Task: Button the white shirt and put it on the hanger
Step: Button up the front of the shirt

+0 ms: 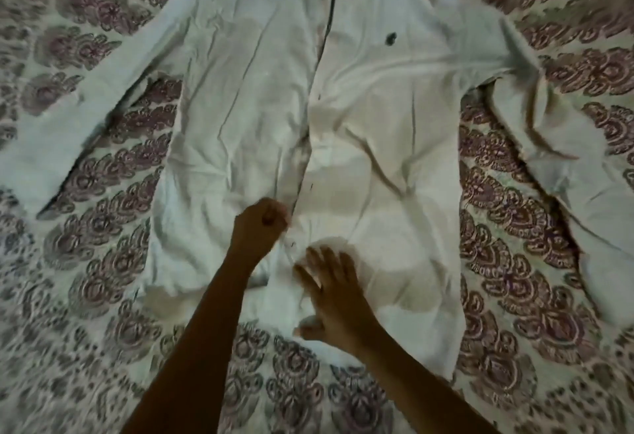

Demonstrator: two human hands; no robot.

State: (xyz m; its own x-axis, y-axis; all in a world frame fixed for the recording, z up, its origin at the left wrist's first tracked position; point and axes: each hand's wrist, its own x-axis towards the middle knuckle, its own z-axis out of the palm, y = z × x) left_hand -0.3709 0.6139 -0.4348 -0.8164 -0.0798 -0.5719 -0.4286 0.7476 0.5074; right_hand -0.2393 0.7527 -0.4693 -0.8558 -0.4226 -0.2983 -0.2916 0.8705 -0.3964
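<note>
We judge the shirt (370, 125) light and limp: left hand (262, 221) pinches its placket, right hand (334, 288) presses fingers spread.

We see the white shirt (377, 131) spread flat over the middle of the bed (85, 348), its sleeves running out to the left and right edges of the frame, so nothing there stands up above the cloth to block a reach from overhead. Bare patterned bedcover shows between each sleeve and the body of the shirt, and across the lower left and lower right corners. Near the lower centre the left hand (262, 222), closed at the front opening, and the right hand (334, 291), flat on the hem, with both forearms, fill the approach from below.
</note>
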